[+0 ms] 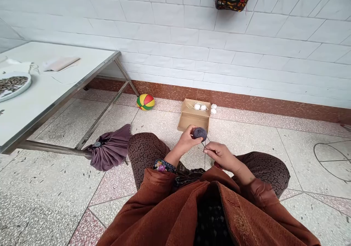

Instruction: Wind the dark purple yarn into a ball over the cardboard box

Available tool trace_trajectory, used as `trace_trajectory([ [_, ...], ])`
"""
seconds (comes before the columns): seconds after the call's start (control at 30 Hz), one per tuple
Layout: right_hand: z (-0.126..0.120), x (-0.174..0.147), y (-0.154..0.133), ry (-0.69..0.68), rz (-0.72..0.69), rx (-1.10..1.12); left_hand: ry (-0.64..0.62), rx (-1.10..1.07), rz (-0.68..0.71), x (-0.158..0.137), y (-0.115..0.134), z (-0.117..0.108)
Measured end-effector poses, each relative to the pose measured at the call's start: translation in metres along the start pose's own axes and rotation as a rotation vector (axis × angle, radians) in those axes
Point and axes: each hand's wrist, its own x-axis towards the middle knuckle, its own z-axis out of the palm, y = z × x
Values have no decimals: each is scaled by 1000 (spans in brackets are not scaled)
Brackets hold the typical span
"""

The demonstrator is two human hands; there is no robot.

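Note:
My left hand point(189, 139) is wrapped round a small dark grey ball of yarn point(200, 133), its thumb pressed on the near side. Lower and to the right, my right hand point(220, 154) pinches a strand of yarn point(203, 144) that runs up to the ball. Just beyond the ball stands an open cardboard box point(195, 121) on the floor. White balls of yarn point(197, 106) lie at its raised back part, and two more white balls point(213, 109) sit beside it on the right.
A metal-framed table point(63, 85) with a plate point(27, 86) of dark bits stands at left. A purple cloth bundle point(109, 147) lies by its leg. A coloured ball point(145, 102) rests near the wall. A wire ring point(333, 160) lies at right.

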Motion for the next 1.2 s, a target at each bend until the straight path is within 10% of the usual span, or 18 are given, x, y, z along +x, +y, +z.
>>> trace_trajectory([
  [0.2, -45, 39, -11, 154, -13, 27, -167, 64, 36, -9, 7, 2],
  [0.33, -33, 56, 21, 259, 67, 27, -307, -121, 13, -9, 4, 3],
  [0.57, 32, 17, 53, 210, 180, -32, 6, -322, -26, -1, -4, 4],
  [0.73, 16, 6, 11, -54, -6, -49, 81, -181, -14, 5, -9, 0],
  [0.97, -39, 50, -16, 196, -9, 5, -163, -152, -8, -2, -4, 1],
  [1.2, -1, 43, 35, 399, 214, 46, -243, -399, -4, -8, 0, 5],
])
